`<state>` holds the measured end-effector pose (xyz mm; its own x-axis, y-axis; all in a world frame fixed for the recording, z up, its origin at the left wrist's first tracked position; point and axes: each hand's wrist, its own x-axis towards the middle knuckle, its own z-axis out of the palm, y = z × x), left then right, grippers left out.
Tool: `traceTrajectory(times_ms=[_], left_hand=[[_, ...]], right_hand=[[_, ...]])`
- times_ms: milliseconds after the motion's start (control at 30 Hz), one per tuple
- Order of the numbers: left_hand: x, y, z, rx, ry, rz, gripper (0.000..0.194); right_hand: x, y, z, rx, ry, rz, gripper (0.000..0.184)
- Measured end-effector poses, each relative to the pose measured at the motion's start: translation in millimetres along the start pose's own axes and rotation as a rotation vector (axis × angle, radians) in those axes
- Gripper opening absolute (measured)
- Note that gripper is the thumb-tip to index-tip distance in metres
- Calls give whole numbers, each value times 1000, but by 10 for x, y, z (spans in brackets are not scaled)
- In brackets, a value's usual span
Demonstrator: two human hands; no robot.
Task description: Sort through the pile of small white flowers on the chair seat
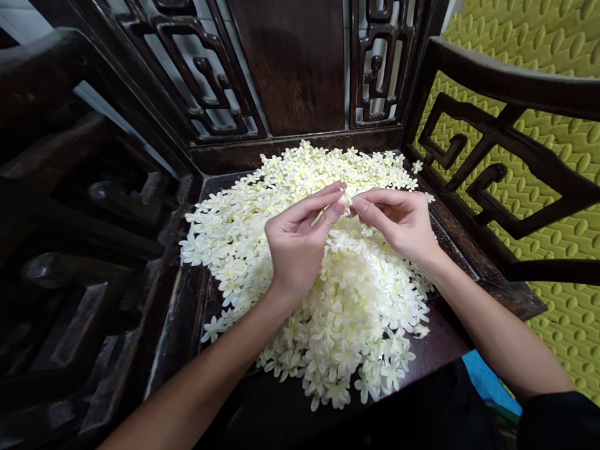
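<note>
White flowers (365,294) crowd the seat (443,322) to its front edge; left fingers (329,217) and right fingers (375,214) apparently pinch one blossom (345,199).

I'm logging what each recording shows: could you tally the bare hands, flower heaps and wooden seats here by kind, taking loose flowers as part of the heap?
Left hand and right hand: 2
White flower heap: 1 (single flowers too crowded to count)
Dark wooden seat: 1
Total: 4
</note>
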<state>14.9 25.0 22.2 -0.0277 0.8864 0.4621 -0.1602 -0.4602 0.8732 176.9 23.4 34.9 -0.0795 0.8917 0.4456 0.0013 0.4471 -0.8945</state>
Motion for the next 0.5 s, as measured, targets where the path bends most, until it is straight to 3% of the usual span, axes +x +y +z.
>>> traceTrajectory(times_ms=[500], left_hand=[[-12,-20,21,-72,-38,-135,16]], right_hand=[[13,-11,9,30,14,33,23]])
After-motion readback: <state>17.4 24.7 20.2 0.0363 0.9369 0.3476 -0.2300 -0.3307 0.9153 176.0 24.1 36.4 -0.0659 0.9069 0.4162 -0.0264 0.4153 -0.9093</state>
